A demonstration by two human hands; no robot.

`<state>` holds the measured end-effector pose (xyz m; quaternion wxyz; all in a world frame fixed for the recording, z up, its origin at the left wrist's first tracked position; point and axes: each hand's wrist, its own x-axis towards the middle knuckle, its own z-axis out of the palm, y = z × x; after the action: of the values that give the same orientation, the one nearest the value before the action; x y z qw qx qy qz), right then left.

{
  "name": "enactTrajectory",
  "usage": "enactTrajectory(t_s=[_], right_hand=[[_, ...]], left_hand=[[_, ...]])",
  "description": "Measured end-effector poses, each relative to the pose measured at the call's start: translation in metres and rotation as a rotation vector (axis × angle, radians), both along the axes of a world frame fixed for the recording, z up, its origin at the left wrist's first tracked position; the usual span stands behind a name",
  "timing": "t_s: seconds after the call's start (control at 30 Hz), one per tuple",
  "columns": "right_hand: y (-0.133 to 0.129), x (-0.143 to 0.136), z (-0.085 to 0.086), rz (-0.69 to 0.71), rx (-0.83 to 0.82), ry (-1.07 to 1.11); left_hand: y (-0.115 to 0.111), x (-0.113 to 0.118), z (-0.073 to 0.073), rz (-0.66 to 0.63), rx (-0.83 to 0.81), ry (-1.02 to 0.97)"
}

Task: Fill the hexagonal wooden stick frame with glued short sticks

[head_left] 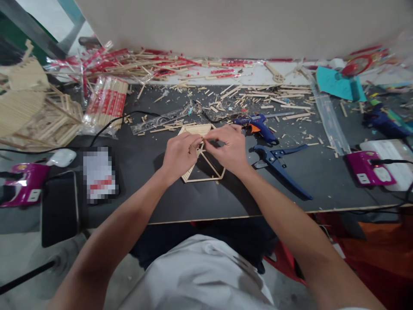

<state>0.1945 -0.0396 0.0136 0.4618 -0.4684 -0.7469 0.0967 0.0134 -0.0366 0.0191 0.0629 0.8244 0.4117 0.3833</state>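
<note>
A six-sided frame of thin wooden sticks [204, 180] lies flat on the dark table. Spokes run across it, and its far and left sections are filled with sticks laid side by side. Over its middle, my left hand [180, 154] and my right hand [229, 146] meet, fingertips nearly touching. Both are closed in a pinch; whatever sits between the fingers is too small or hidden to name. Just beyond my right hand rests a blue glue gun [263, 128] with an orange trigger. Blue-handled cutters [280, 165] lie to the right.
Loose sticks and scraps [267, 97] litter the table's back. Wrapped chopstick bundles [105, 101] and built stick structures [38, 107] stand left. A phone [60, 209], a blurred-out box [100, 174] and purple power strips [27, 183] lie at the sides. A clear ruler [158, 122] lies behind the frame.
</note>
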Motion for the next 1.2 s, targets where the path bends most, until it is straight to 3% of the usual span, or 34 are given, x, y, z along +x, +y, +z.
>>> enactTrajectory(t_s=[0.33, 0.57, 0.8, 0.93, 1.2], right_hand=[[0.0, 0.002, -0.001, 0.02, -0.014, -0.032], [-0.003, 0.006, 0.007, -0.016, 0.001, -0.077], [-0.004, 0.008, 0.009, -0.062, -0.006, -0.089], [-0.002, 0.01, 0.007, -0.076, -0.015, -0.097], [-0.007, 0.014, 0.015, -0.09, -0.051, -0.122]], left_hand=[[0.0, -0.003, 0.002, 0.023, 0.0, 0.016], [0.002, -0.005, -0.002, -0.049, 0.007, -0.013], [0.002, -0.014, 0.002, -0.086, -0.016, 0.14], [0.007, -0.024, 0.004, -0.013, -0.024, 0.162], [0.014, -0.037, 0.02, 0.313, -0.254, 0.056]])
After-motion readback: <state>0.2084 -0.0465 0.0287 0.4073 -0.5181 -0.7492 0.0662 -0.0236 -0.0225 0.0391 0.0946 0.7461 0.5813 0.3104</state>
